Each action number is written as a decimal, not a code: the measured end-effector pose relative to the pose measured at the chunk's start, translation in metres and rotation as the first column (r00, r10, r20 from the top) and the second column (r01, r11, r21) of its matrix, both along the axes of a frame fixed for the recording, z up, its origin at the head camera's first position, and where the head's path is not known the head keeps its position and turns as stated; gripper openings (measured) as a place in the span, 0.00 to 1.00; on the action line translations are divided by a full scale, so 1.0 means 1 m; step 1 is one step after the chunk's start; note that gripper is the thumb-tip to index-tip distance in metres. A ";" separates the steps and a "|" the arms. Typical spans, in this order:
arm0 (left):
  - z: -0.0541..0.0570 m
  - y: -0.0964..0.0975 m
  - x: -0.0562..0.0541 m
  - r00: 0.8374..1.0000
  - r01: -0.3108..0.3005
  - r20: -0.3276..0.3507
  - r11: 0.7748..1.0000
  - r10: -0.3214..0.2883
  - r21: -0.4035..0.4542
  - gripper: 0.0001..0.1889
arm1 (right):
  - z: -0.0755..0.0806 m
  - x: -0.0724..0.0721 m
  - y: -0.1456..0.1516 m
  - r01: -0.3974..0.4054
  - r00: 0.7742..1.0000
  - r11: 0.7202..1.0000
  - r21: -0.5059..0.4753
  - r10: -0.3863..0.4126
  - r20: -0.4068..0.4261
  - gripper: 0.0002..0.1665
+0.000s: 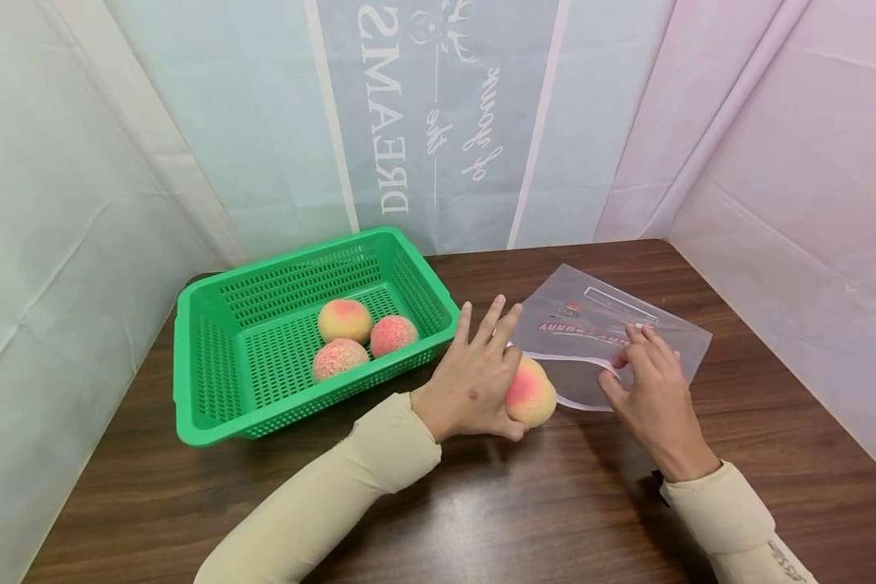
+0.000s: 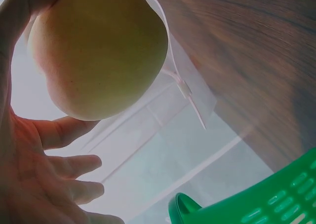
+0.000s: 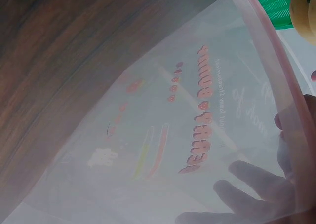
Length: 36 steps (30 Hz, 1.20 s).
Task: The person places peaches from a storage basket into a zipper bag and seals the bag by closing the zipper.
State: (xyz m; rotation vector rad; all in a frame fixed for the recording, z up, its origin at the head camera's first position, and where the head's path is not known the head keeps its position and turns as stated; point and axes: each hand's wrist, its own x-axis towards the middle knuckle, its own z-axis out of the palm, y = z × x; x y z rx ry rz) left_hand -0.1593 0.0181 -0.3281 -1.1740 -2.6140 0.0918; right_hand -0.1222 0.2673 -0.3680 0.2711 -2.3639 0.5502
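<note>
My left hand (image 1: pixel 474 381) holds a yellow peach with a pink blush (image 1: pixel 531 395) between thumb and index finger, its other fingers spread. That peach is right at the open mouth of a clear zip bag (image 1: pixel 591 324) with red printing. In the left wrist view, the bag's slider (image 2: pixel 183 88) shows beside the peach (image 2: pixel 103 51). My right hand (image 1: pixel 653 397) grips the bag's rim, thumb at the edge. Through the film in the right wrist view, its fingers (image 3: pixel 252 184) appear behind the bag.
A green slotted basket (image 1: pixel 186 357) stands to the left of the bag. Inside it lie three peaches, one yellow and pink (image 1: pixel 345 320) and two speckled pink (image 1: pixel 394 334). Behind the brown wooden table (image 1: pixel 438 519) hangs a printed cloth (image 1: pixel 438 97), with pale walls either side.
</note>
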 end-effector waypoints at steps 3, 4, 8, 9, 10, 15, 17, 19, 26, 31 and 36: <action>0.000 0.003 0.000 1.000 0.000 0.008 1.000 0.000 -0.004 0.41 | 0.000 0.001 0.000 0.000 1.000 1.000 0.000 0.000 0.000 0.13; 0.000 0.004 0.000 1.000 -0.002 0.011 1.000 0.002 -0.007 0.41 | 0.000 0.001 0.000 -0.001 1.000 1.000 0.001 0.001 0.000 0.13; -0.002 0.008 0.000 0.999 -0.010 0.036 1.000 0.010 -0.022 0.41 | 0.000 0.001 0.001 -0.002 1.000 1.000 0.007 0.002 0.004 0.13; -0.002 0.009 0.000 0.999 -0.010 0.043 1.000 0.011 -0.025 0.41 | 0.000 0.001 0.001 -0.003 1.000 1.000 0.008 0.003 0.005 0.12; -0.003 0.011 0.000 0.999 -0.010 0.050 1.000 0.011 -0.028 0.41 | 0.000 0.001 0.001 -0.003 1.000 1.000 0.008 0.003 0.008 0.12; -0.006 0.017 0.001 0.996 -0.007 0.084 1.000 0.009 -0.030 0.40 | -0.001 0.002 0.001 -0.008 1.000 1.000 0.007 0.007 0.009 0.12; -0.006 0.019 0.001 0.996 -0.009 0.087 1.000 0.011 -0.025 0.40 | -0.001 0.002 0.000 -0.011 1.000 1.000 0.009 0.011 0.003 0.13; -0.007 0.022 0.001 0.997 -0.012 0.077 1.000 0.014 -0.022 0.40 | 0.000 0.002 0.000 -0.014 1.000 1.000 0.011 0.014 -0.002 0.13; -0.011 0.028 0.001 0.997 -0.020 0.074 0.999 0.022 -0.025 0.41 | -0.002 0.002 0.000 -0.016 1.000 1.000 0.020 0.016 -0.004 0.12; -0.013 0.031 0.001 0.997 -0.025 0.076 0.999 0.028 -0.040 0.43 | -0.003 0.002 0.002 -0.021 1.000 1.000 0.020 0.021 -0.008 0.10; -0.012 0.032 0.001 0.997 -0.031 0.073 0.999 0.032 -0.025 0.41 | -0.003 0.002 0.002 -0.021 1.000 1.000 0.022 0.021 -0.006 0.10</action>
